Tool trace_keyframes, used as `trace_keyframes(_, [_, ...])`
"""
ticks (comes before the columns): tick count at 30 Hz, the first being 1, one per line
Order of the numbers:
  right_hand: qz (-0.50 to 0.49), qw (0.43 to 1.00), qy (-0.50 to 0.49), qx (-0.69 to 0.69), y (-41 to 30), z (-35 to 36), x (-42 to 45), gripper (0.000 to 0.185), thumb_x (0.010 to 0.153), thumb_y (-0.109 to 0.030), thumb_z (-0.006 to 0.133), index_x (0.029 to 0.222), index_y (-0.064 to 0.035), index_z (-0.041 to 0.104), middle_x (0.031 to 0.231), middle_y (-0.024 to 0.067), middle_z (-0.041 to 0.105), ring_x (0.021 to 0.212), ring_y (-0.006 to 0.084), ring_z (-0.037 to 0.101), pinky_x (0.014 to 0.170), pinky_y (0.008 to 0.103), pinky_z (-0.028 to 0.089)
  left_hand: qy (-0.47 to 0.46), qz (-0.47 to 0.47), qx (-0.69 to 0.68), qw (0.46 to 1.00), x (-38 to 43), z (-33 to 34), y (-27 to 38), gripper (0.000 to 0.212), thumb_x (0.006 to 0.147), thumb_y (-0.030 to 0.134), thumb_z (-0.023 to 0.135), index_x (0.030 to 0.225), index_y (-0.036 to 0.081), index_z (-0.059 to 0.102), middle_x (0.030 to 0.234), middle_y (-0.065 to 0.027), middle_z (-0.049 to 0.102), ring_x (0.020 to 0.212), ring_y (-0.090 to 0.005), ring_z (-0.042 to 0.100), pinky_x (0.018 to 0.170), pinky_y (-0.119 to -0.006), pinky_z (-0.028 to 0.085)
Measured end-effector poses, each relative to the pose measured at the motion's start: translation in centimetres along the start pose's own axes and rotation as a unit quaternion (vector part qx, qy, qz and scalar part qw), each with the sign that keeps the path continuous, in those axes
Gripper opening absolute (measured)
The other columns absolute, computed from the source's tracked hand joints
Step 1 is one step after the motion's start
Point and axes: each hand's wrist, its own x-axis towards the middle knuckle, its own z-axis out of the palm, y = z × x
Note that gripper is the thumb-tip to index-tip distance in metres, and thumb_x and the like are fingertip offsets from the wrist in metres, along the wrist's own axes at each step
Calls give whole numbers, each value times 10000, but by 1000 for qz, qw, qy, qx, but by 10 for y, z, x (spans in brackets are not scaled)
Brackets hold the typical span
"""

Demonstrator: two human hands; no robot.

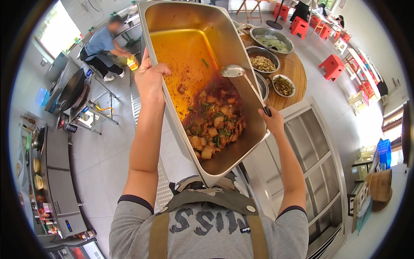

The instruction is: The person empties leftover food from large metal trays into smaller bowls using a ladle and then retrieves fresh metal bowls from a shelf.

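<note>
Before my chest hangs a deep stainless steel pan [249, 126], tilted. Orange-red oily liquid [174, 55] pools toward its far end. Chunks of cooked food with green pieces [216, 126] lie in the nearer part. My left hand [148, 77] grips the pan's left rim, thumb over the edge. At the right rim, my right hand [273, 121] is closed around the black-tipped handle of a metal ladle [233, 71]. The ladle's bowl lies inside the pan, above the food. Whether my right fingers also bear the pan's rim is hard to see.
A round wooden table [296, 76] at right bears several bowls of food. Below it stands a stainless steel counter with sunken wells [304, 136]. At left are a wok [72, 89] on a stand and a steel work fridge [61, 181]. Another person [102, 45] bends over, holding a yellow bottle.
</note>
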Motion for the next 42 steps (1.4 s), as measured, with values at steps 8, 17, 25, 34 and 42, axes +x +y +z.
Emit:
trace_keyframes(8, [-100, 986, 109, -74, 114, 81, -9, 345, 781, -376, 616, 903, -54, 610, 830, 142, 594, 747, 329, 563, 626, 371, 433, 37, 133, -18, 990, -32, -34, -115, 257, 543, -150, 496, 773, -35, 491, 1250, -65, 415, 994, -132, 497, 681, -225, 424])
trace_keyframes(17, [71, 942, 7, 327, 121, 175, -115, 334, 845, -309, 587, 1081, -73, 578, 583, -3, 472, 542, 59, 453, 517, 227, 391, 83, 244, 48, 965, -71, -57, -195, 318, 560, -119, 498, 869, -102, 573, 1286, -26, 428, 822, -117, 568, 664, -214, 422])
trace_keyframes(25, [70, 936, -52, 342, 143, 212, -121, 354, 844, -303, 580, 1069, -28, 568, 581, -24, 475, 507, 63, 434, 498, 237, 380, 88, 308, 33, 947, -90, -52, -221, 76, 552, -122, 520, 574, -55, 493, 1390, -102, 312, 857, -98, 531, 601, -224, 398])
trace_keyframes(34, [84, 920, -21, 382, 177, 265, -115, 304, 837, -205, 554, 1084, -27, 552, 557, 21, 493, 500, 80, 470, 502, 263, 402, 82, 375, 102, 918, -106, -32, -243, 220, 565, -90, 536, 516, -6, 338, 1356, -133, 368, 557, -46, 408, 444, -219, 301])
trace_keyframes(42, [113, 930, 2, 349, 182, 274, -107, 419, 836, -252, 558, 1200, -55, 496, 567, 72, 507, 502, 140, 489, 528, 292, 416, 88, 390, 155, 903, -104, -20, -254, 243, 577, -91, 531, 515, -3, 313, 1346, -106, 394, 535, -55, 386, 438, -216, 289])
